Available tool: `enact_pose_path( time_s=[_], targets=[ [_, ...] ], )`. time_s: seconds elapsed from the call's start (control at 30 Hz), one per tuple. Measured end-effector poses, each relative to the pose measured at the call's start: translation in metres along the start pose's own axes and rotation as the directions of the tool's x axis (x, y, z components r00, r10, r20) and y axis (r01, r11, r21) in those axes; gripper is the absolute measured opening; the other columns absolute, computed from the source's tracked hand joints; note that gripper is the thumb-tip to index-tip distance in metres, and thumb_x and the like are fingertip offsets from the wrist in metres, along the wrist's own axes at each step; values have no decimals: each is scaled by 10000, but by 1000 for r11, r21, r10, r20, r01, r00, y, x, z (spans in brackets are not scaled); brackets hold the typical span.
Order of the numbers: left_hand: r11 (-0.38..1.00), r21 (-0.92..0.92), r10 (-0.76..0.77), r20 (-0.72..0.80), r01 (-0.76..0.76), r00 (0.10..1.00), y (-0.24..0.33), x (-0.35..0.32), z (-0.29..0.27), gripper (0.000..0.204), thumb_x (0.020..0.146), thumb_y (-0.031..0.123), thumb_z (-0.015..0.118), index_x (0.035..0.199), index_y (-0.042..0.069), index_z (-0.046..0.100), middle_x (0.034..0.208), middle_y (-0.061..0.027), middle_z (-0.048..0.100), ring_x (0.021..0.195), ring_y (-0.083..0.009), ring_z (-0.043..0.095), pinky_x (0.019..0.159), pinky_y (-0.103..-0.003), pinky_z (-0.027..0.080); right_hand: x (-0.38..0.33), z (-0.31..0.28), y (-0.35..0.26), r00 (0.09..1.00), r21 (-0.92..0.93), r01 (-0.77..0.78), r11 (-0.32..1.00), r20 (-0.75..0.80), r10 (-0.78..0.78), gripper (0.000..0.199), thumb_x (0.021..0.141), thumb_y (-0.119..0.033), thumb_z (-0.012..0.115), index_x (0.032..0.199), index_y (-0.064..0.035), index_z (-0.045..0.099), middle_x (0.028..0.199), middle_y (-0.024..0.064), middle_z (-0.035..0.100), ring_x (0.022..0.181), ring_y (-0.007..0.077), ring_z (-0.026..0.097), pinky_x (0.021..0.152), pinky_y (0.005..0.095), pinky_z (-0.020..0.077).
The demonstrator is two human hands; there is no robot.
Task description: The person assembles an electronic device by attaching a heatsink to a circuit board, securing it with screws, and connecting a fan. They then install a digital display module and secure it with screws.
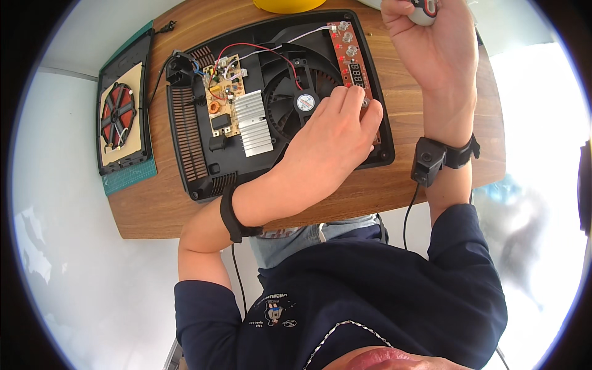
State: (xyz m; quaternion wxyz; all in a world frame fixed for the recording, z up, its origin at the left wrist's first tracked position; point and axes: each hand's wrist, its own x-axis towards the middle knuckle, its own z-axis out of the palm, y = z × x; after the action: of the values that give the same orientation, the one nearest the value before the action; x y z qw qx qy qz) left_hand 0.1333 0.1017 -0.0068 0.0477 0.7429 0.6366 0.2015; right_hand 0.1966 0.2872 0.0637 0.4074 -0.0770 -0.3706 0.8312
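Observation:
An opened induction cooker base (pixel 213 166), a black plastic shell, lies on the table. Along its right side runs a reddish-brown control board (pixel 341 49) with several clear round parts and a small dark display. My left hand (pixel 333 135) reaches over the shell with its fingers bent together at the board's lower half; the fingertips are partly hidden, and I cannot make out what is between them. Raised beyond the shell's right edge, my right hand (pixel 435 46) is closed around a rounded light-grey tool (pixel 423 15) with a black and red part, cut off by the view's top edge.
Inside the shell sit a black fan (pixel 305 102), a tan circuit board (pixel 223 92) and a silver heat sink (pixel 254 123). At left, a black panel with a round coil (pixel 118 116) rests on a green mat (pixel 132 177). Something yellow (pixel 290 5) stands at the far edge.

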Motion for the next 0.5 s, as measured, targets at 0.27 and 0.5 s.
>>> enact_pose_path(
  time_s=[0.27, 0.5],
  targets=[
    [1000, -29, 1, -9, -1, 1000, 0, 1, -3, 630, 799, 141, 840, 1323, -21, 529, 1234, -157, 526, 1126, -308, 541, 986, -387, 505, 1, -1, 0, 1000, 36, -24, 999, 8, 23, 270, 1121, -253, 500, 1170, 8, 546, 955, 108, 657, 701, 124, 622, 553, 216, 540],
    [998, -64, 20, -86, -26, 996, -2, 2, -2, 614, 783, 139, 846, 1299, -28, 558, 1233, -160, 558, 1145, -319, 557, 1006, -397, 506, 1, -1, 3, 1000, 23, -18, 1000, 22, 18, 267, 1122, -250, 494, 1170, 8, 544, 950, 107, 662, 700, 123, 627, 551, 213, 545]
  ],
)
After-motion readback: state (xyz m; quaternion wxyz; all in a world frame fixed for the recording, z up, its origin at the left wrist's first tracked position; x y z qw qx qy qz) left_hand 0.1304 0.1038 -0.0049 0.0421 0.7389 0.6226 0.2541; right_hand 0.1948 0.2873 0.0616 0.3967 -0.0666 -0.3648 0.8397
